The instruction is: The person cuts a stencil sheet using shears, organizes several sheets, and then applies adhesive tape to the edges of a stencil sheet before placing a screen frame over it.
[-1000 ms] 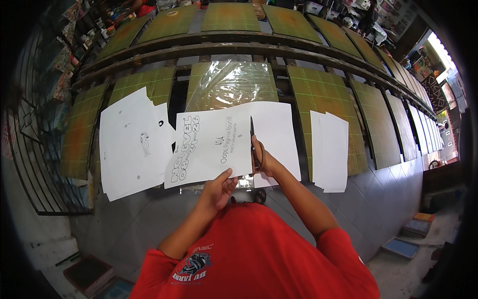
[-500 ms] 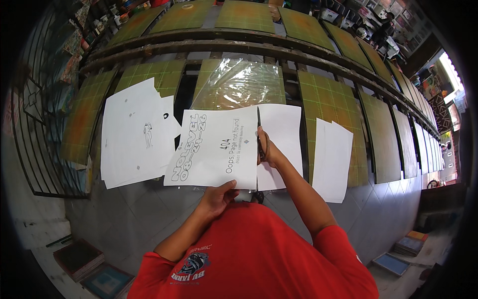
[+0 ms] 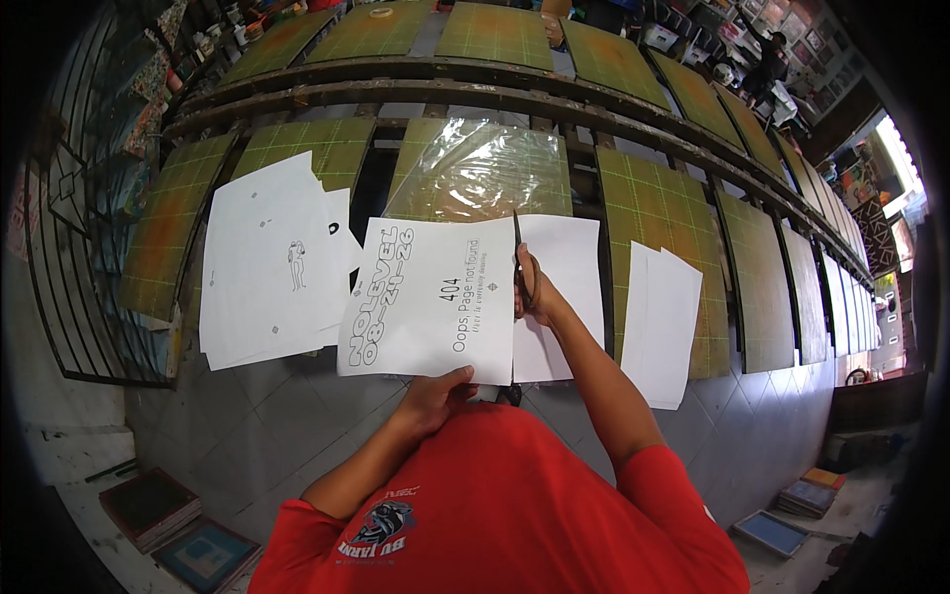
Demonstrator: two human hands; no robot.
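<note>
In front of me is a printed white sheet point(image 3: 416, 307) with outlined lettering and smaller print. My left hand point(image 3: 438, 396) pinches its lower edge, thumb on top. My right hand point(image 3: 534, 292) grips dark-handled scissors point(image 3: 517, 230) along the sheet's right side; their blades point away from me at its top edge. A plain white sheet point(image 3: 562, 247) lies to the right of the blades. Behind these, crumpled clear plastic film point(image 3: 475, 158) covers part of a green board. A pile of drawn sheets point(image 3: 262, 267) lies to the left, narrower paper pieces point(image 3: 663, 322) to the right.
Rows of green gridded boards point(image 3: 653, 198) sit on long dark rails point(image 3: 416, 87). A black metal rack point(image 3: 64, 297) stands at the left, stacked framed panels point(image 3: 188, 554) at lower left and lower right. A person in dark clothes point(image 3: 767, 59) is at the back right.
My right hand and the scissors have moved a little further up along the sheet's right side. My left hand sits slightly lower in view, still on the sheet; the whole view has shifted slightly.
</note>
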